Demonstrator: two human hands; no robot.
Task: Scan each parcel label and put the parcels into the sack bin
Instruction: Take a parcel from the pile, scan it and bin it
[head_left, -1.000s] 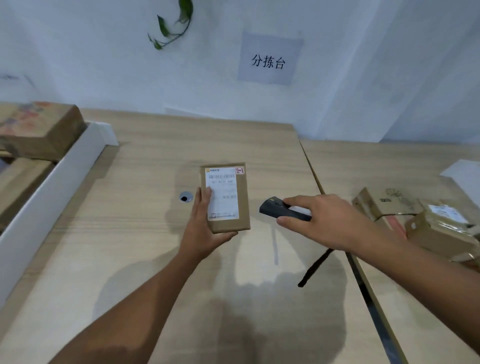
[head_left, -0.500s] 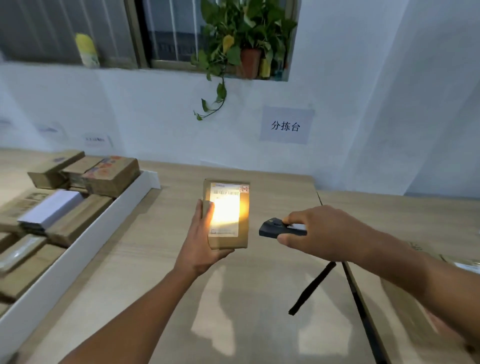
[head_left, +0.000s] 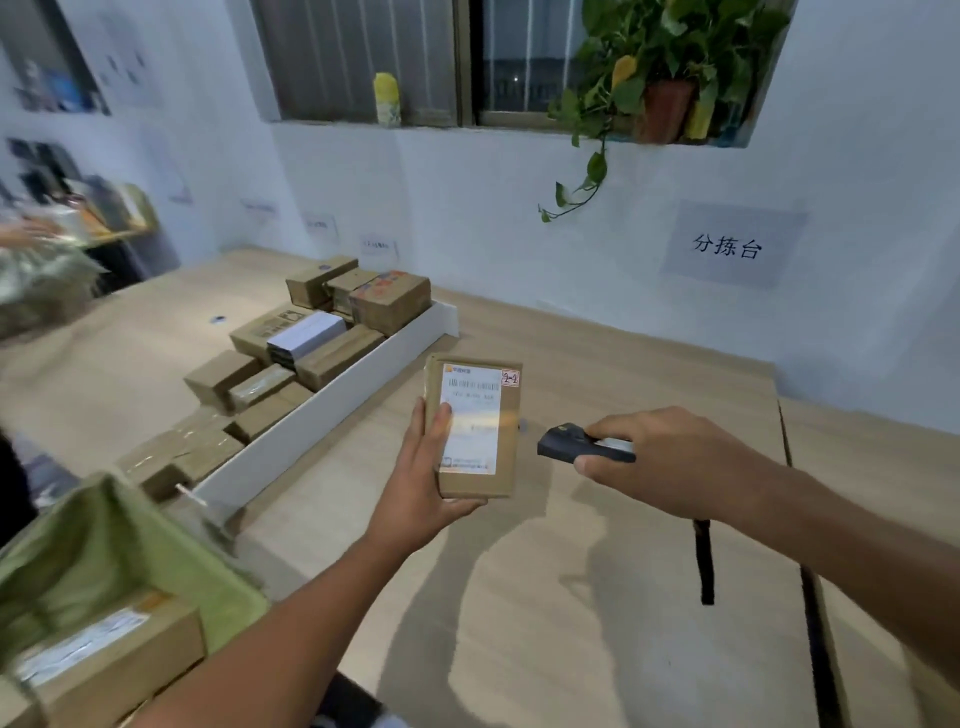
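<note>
My left hand (head_left: 421, 488) grips a small brown parcel (head_left: 475, 480) from below and the left, thumb on its white label (head_left: 470, 423), held above the wooden table (head_left: 571, 597). A faint orange glow lies across the label. My right hand (head_left: 670, 462) holds a black scanner (head_left: 576, 449) just right of the parcel, its nose pointing at the label, a black strap (head_left: 705, 566) hanging below. The green sack bin (head_left: 119, 551) is at the lower left with a labelled parcel (head_left: 109, 660) inside.
A white divider board (head_left: 332, 410) runs diagonally across the table, with several brown parcels (head_left: 311, 343) stacked behind it. Another person's hand (head_left: 23, 231) shows at the far left. A wall sign (head_left: 727, 247) and a potted plant (head_left: 660, 78) are behind.
The view has swung left and up, bringing the sack bin and parcel stack into sight. The parcel and scanner stay together in my hands; the bright scan glow on the label has faded.
</note>
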